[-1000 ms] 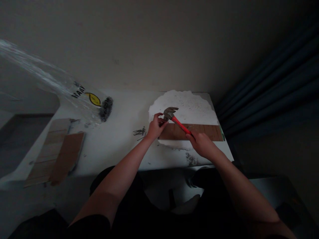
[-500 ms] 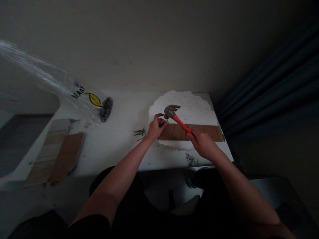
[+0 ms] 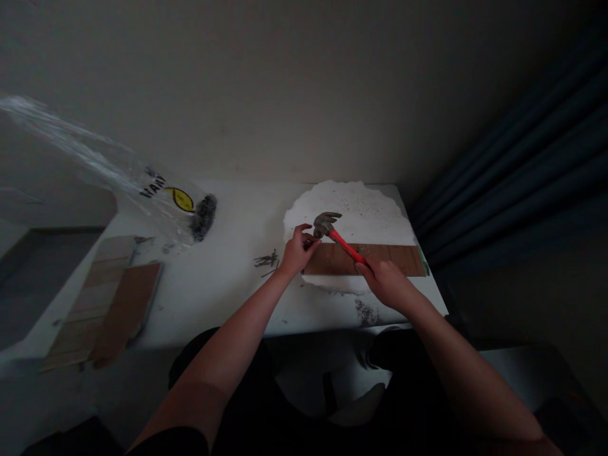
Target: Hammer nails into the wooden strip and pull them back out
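My right hand [image 3: 386,280] is wrapped round the red handle of a claw hammer [image 3: 326,223]. The hammer's metal head is right at the fingertips of my left hand [image 3: 299,249]. Those fingers are pinched together on a nail at the left end of a brown wooden board; the hammer head and fingers hide nearly all of the nail. The board [image 3: 332,258] lies flat across a white sheet with a ragged edge [image 3: 365,209]. Several loose nails [image 3: 266,260] lie in a small pile on the table, left of my left hand.
At the left of the white table [image 3: 213,304] are two boards, one pale [image 3: 92,285] and one brown [image 3: 126,310]. A clear plastic bag [image 3: 166,202] with dark bits in its bottom lies behind them. Dark crumbs [image 3: 365,312] mark the front edge. A dark curtain [image 3: 522,145] hangs at right.
The hammer head has come down slightly against the fingertips of my left hand, covering the nail. The whole view has shifted a little, so the table sits lower. Both hands keep their grips.
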Motion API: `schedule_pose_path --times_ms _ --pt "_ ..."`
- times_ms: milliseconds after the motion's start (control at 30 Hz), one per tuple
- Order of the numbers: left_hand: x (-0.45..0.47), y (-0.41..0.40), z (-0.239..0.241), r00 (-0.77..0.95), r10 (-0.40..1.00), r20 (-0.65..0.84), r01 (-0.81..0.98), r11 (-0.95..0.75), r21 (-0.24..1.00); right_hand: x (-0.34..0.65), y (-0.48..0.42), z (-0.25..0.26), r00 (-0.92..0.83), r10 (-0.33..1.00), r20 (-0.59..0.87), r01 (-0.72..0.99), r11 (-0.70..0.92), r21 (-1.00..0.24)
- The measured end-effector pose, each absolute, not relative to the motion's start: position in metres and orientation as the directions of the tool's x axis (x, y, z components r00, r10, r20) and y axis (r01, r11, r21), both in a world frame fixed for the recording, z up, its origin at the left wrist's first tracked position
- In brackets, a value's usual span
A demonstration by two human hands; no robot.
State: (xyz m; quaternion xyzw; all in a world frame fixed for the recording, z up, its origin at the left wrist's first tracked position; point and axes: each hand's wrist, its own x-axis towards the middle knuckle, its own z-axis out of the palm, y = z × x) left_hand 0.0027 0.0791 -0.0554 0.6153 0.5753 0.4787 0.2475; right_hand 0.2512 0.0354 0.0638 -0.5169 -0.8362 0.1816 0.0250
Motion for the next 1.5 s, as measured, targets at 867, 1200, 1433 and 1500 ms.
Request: schedule_pose_path --times_ms 867,1200,1433,1500 --pt "0.0031 0.0788 -0.0542 -0.108 0.942 0.318 0.457 -0.238 0.857 0.2549 0.0369 0.0662 -0.457 0.880 -0.132 0.851 0.389 -0.352" --pt "0.0021 0.0814 -0.0589 -0.098 0.935 0.340 0.448 -0.264 0.854 0.2533 0.0358 0.0704 -0.458 0.881 -0.118 0.852 0.397 -0.341" --pt "0.0027 0.0795 -0.0570 -0.079 0.927 0.366 0.390 -0.309 0.868 0.2510 0.0361 0.0675 -0.463 0.875 -0.144 0.856 0.398 -0.331" --pt "0.0024 0.0796 -0.0582 -0.079 0.912 0.402 0.345 -0.353 0.870 0.2527 0.0356 0.0698 -0.463 0.877 -0.125 0.852 0.403 -0.335"
